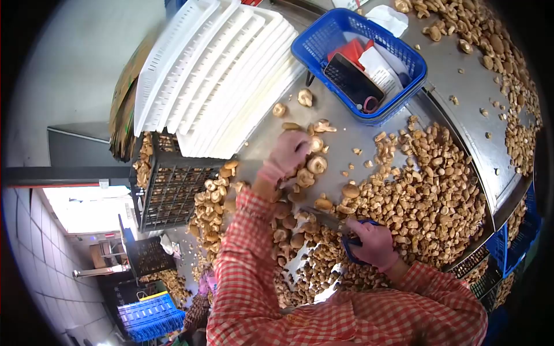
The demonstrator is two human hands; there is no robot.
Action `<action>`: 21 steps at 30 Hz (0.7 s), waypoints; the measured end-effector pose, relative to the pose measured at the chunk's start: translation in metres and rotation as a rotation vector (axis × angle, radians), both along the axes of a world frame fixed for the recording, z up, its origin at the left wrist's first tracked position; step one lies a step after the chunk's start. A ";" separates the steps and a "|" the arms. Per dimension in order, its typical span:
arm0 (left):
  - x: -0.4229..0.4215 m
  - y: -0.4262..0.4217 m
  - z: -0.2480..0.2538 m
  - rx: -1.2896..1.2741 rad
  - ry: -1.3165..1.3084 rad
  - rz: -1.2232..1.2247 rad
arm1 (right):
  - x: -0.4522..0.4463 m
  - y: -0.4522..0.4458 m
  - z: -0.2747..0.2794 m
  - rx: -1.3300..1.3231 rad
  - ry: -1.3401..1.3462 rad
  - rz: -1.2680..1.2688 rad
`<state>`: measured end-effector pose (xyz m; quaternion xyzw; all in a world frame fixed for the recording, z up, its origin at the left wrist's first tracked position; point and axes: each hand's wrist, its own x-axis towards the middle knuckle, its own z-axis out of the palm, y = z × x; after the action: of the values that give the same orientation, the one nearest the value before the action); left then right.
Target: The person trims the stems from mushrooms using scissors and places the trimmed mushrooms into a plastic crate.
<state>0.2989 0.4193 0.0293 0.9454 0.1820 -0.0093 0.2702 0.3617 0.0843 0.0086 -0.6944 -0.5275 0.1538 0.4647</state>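
My left hand (287, 153), in a pink glove, is curled over the metal table beside several large mushrooms (317, 164); what its fingers hold, if anything, is hidden. My right hand (374, 244), also gloved in pink, grips scissors (326, 219) by their dark blue handles, with the blades pointing left towards the other hand. Brown whole mushrooms lie just under the blades. To the right spreads a big heap of small mushroom pieces (430, 196), and more pieces lie below both hands.
White trays (213, 75) are stacked at upper left, above a black crate (173, 193) of mushrooms. A blue basket (309, 45) holds a phone (353, 79) and packets. More mushrooms (502, 63) lie at upper right. Another person's gloved hand (209, 281) shows at lower left, near blue baskets (151, 316).
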 end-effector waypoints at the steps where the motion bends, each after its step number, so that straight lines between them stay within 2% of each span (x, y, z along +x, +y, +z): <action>1: -0.012 -0.009 0.011 0.163 0.003 -0.088 | 0.001 -0.001 -0.002 0.016 0.006 -0.002; 3: -0.042 -0.008 0.081 -0.297 0.580 -0.233 | -0.001 -0.002 -0.003 -0.030 0.027 0.020; 5: -0.044 -0.006 0.106 -0.418 0.544 -0.067 | 0.001 0.000 -0.002 -0.019 -0.018 0.018; 6: -0.029 0.000 0.114 -0.217 0.530 -0.087 | 0.001 0.001 -0.004 -0.014 -0.011 0.038; 7: 0.004 -0.012 0.139 -0.192 0.555 0.082 | -0.001 0.002 -0.004 -0.019 -0.001 0.043; 8: 0.006 0.006 0.112 -0.083 0.344 0.235 | -0.001 0.002 -0.004 -0.034 0.016 0.058; 10: 0.031 0.047 0.053 0.188 0.044 0.164 | 0.000 0.002 -0.005 -0.049 0.044 0.061; 12: 0.067 0.063 0.009 0.146 -0.122 0.217 | 0.001 0.001 -0.006 -0.066 0.031 0.065; 13: 0.080 0.072 -0.015 0.130 -0.127 0.207 | 0.002 0.001 -0.006 -0.064 0.026 0.079; 15: 0.100 0.071 -0.038 0.351 -0.058 0.128 | 0.002 0.001 -0.006 -0.090 -0.008 0.077; 16: 0.102 0.070 -0.046 0.532 0.174 0.142 | 0.002 0.001 -0.006 -0.078 -0.005 0.077; 21: 0.072 0.078 -0.038 0.464 0.111 0.283 | 0.002 0.002 -0.006 -0.063 0.001 0.084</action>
<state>0.3709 0.4973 -0.0089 0.9453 0.3238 0.0185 0.0347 0.3636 0.0859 0.0024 -0.6857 -0.5510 0.1901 0.4360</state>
